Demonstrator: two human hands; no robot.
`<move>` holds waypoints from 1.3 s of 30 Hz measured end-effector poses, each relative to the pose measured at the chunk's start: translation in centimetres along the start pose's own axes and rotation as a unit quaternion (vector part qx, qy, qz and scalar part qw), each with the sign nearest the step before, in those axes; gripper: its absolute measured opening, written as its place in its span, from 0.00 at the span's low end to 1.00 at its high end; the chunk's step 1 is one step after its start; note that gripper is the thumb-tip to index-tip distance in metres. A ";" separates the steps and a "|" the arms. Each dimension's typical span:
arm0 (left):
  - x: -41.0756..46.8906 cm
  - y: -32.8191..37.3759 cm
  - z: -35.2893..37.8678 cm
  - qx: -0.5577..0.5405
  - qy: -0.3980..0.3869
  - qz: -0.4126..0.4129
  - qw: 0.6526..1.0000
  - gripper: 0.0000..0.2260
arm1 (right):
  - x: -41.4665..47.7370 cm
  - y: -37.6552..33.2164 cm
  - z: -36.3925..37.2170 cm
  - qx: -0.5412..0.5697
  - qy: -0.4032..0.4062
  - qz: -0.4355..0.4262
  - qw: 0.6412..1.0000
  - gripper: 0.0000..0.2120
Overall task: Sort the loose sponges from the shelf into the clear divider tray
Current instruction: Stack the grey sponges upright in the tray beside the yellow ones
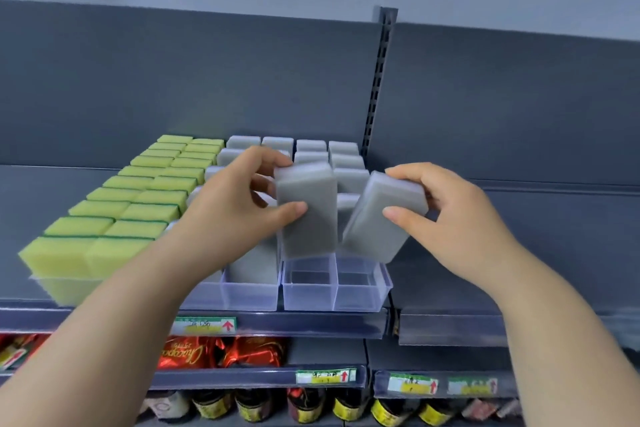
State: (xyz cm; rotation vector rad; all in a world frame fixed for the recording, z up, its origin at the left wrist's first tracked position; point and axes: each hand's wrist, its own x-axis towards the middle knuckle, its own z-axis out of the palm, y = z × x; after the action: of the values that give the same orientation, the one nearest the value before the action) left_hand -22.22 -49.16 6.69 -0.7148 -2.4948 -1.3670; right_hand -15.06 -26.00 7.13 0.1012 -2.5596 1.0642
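My left hand [239, 204] grips a grey sponge [308, 215] upright, its lower end at the rim of the clear divider tray [332, 295]. My right hand [450, 218] holds a second grey sponge [381, 218], tilted to the right over the tray's front right compartment. Both front compartments below the two sponges hold nothing. Behind them, several grey sponges [311, 149] stand on end in rows inside the tray. A neighbouring clear tray [249, 295] to the left holds more grey sponges, partly hidden by my left forearm.
Rows of yellow-green sponges [114, 211] fill the shelf's left part. The grey shelf [519, 253] continues to the right of the trays. A slotted upright [379, 80] runs up the back panel. Lower shelves carry red packets [221, 354] and jars [304, 406] behind price tags.
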 end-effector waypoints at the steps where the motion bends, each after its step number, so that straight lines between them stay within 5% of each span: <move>1: 0.0 -0.3 0.0 0.006 -0.011 0.004 1.000 0.17 | -0.1 -0.1 0.1 -0.010 -0.005 0.007 1.000 0.16; 18: 0.3 -1.1 1.2 0.138 -0.086 0.025 0.986 0.17 | 0.2 0.5 0.9 -0.042 -0.030 0.008 0.999 0.17; 28: 0.4 -1.5 1.7 0.310 -0.117 0.095 0.939 0.20 | 0.4 0.7 1.1 -0.027 -0.040 -0.002 0.999 0.17; 39: 0.2 -1.4 2.6 0.359 -0.106 0.143 0.916 0.19 | 0.0 0.7 1.6 -0.029 -0.047 -0.006 0.998 0.17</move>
State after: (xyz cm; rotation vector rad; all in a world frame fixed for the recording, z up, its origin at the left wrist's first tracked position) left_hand -22.98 -47.53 4.29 -1.0163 -2.6235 -0.2308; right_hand -15.67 -26.65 5.62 0.1560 -2.6683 1.0006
